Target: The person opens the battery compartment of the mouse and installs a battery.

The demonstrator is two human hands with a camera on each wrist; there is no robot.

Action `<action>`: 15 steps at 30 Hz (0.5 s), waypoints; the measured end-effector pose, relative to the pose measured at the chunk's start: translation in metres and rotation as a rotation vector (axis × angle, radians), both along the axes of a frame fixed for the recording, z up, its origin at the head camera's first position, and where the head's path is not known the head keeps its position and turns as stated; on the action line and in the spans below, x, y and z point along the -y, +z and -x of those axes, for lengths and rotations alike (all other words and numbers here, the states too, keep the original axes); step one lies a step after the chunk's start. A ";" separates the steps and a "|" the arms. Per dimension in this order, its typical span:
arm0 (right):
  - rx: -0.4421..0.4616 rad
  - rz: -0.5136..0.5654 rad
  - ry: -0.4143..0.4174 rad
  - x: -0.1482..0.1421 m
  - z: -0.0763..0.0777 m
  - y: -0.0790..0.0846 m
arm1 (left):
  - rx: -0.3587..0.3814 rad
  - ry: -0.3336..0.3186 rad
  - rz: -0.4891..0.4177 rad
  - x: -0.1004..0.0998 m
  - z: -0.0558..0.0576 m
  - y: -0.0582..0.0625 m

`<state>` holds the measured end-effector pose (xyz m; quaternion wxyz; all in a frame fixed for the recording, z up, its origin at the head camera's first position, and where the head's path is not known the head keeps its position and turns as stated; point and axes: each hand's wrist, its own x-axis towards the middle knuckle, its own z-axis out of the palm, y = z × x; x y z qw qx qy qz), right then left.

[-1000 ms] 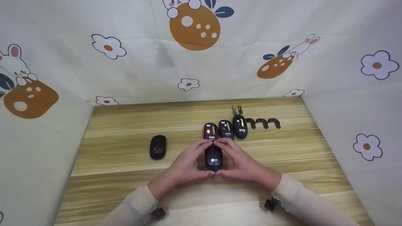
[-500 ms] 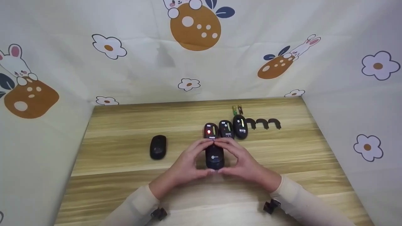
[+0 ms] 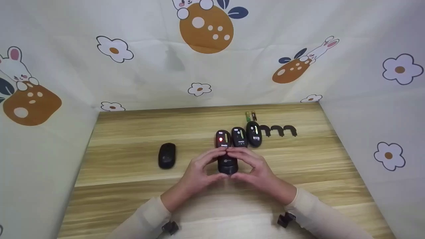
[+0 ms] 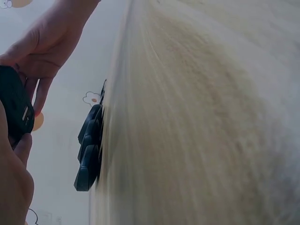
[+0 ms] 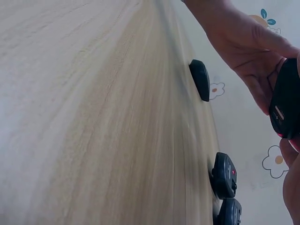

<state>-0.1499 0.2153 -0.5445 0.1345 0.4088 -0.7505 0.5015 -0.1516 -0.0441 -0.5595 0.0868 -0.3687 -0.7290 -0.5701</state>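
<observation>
A black computer mouse (image 3: 228, 168) is held above the table between both hands, its logo side up and its rear end facing me. My left hand (image 3: 196, 172) pinches it from the left, thumb at the rear end and fingertips at the far end. On the other side my right hand (image 3: 260, 171) does the same, fingertips almost meeting the left ones. From below, the left wrist view shows the mouse's underside (image 4: 18, 105) with a pale slot. A small red glow appears at the mouse (image 5: 283, 108) in the right wrist view. The fingers cover its far end.
Beyond the hands, three mice lie belly up in a row: one with a red light (image 3: 222, 136), a middle one (image 3: 239, 136) and a right one (image 3: 254, 133). Dark curved covers (image 3: 277, 130) and two batteries (image 3: 247, 116) lie near them. Another mouse (image 3: 167, 155) sits at left.
The held mouse has tilted, so more of its rear end shows. Both thumbs have shifted slightly away from me with that end. Everything on the table stays put.
</observation>
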 end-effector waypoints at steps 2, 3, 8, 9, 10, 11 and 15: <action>-0.010 -0.008 -0.009 0.000 0.000 0.000 | 0.003 0.008 0.004 0.000 0.000 0.000; -0.010 -0.012 -0.014 0.000 0.000 0.001 | 0.007 0.010 0.005 0.000 0.000 0.001; 0.012 -0.021 -0.051 0.001 -0.002 0.000 | 0.011 0.016 -0.002 -0.001 0.000 0.003; 0.024 -0.016 -0.058 0.001 -0.002 0.000 | 0.013 0.012 -0.009 -0.002 0.000 0.003; 0.035 -0.010 -0.066 0.001 -0.003 0.000 | 0.014 0.010 -0.012 -0.002 0.000 0.003; 0.048 -0.004 -0.075 0.001 -0.003 0.000 | 0.013 0.008 -0.013 -0.002 0.001 0.002; 0.071 0.019 -0.083 0.002 -0.004 0.002 | -0.007 0.016 -0.015 -0.003 0.002 0.002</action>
